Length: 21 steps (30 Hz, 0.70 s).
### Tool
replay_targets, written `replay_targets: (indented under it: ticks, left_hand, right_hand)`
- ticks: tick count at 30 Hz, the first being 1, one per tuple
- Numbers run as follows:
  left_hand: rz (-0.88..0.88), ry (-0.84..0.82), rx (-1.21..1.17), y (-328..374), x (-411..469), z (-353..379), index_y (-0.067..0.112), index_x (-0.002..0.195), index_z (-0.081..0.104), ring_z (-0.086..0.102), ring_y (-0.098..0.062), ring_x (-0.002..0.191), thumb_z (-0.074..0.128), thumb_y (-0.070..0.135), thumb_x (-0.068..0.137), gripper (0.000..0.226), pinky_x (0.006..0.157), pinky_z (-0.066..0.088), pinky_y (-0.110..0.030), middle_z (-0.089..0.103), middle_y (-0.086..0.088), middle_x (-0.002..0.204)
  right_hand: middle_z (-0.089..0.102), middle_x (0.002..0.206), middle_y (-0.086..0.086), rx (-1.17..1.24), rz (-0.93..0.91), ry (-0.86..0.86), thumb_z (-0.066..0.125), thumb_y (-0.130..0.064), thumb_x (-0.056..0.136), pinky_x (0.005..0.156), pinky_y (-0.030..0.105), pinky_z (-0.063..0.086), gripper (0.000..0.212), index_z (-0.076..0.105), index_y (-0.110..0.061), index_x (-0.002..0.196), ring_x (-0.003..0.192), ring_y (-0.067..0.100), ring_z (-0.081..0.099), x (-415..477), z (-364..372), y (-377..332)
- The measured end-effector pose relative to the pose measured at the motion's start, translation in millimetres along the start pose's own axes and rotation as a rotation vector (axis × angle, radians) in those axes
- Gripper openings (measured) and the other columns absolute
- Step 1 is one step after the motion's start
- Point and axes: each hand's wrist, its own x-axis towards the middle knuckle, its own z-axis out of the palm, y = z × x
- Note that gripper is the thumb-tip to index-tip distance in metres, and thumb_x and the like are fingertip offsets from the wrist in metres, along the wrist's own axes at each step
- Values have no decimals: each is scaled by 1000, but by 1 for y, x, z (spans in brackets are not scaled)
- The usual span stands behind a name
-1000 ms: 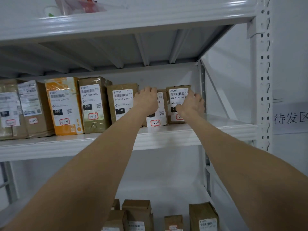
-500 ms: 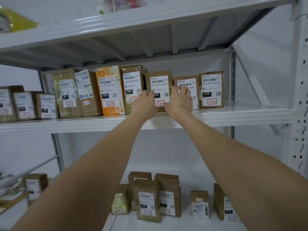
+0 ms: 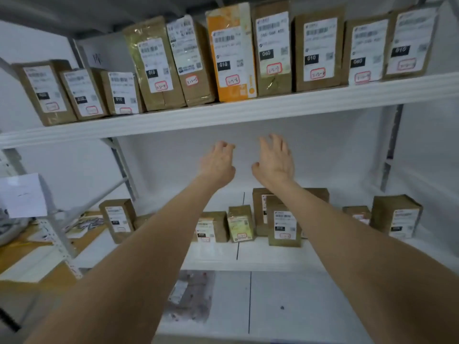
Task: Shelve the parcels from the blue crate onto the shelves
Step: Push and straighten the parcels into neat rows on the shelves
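Several brown parcels with white labels stand in a row on the upper white shelf (image 3: 248,115), among them an orange parcel (image 3: 229,55) and a brown parcel marked 010 (image 3: 318,50). Both my arms reach forward below that shelf. My left hand (image 3: 218,165) hangs empty with its fingers loosely curled. Beside it my right hand (image 3: 274,161) is empty, fingers spread. Neither hand touches a parcel. On the lower shelf (image 3: 273,256) stand several smaller brown parcels, one of them (image 3: 284,225) just under my right forearm. The blue crate is out of sight.
A shelf post with a diagonal brace (image 3: 119,167) stands at the left. Beyond it lie a wooden surface with papers (image 3: 27,244) and a white sheet (image 3: 23,194). A clear plastic bag (image 3: 188,296) lies on the white surface below the lower shelf.
Both hands have left the parcels on the upper shelf and dropped below its edge, now empty. The view has tilted down and the parcel row sits higher in the frame.
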Motion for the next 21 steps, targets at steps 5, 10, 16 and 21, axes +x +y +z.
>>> replay_targets:
  ticks: [5,10,16,21]
  left_hand:
    - [-53,-227,25,-75,-54,57,14,147,20,29,-30,137,53,19,92,65,102,38,-42,16,-8,153]
    - [-97,-352,12,-126,-86,106,13,149,17,21,-30,142,56,22,91,70,107,34,-43,9,-10,157]
    - [-123,-394,-34,-170,-88,150,12,145,23,35,-30,133,56,19,89,65,100,39,-41,22,-10,149]
    - [-184,-430,40,-219,-66,172,14,147,21,27,-28,138,56,22,90,68,102,39,-39,18,-8,152]
  right_hand:
    - [9,159,8,-54,22,-198,61,-26,89,118,41,16,79,14,-20,151,147,31,3,-49,74,-42]
    - [-2,161,7,-92,17,-359,59,-28,91,119,44,10,83,5,-20,153,148,29,-6,-75,132,-69]
    - [-9,161,6,-99,15,-480,60,-30,90,119,44,8,88,0,-22,154,148,28,-11,-72,197,-88]
    - [-11,161,9,-63,-74,-502,60,-30,90,119,43,6,90,-3,-20,154,148,30,-11,-46,250,-116]
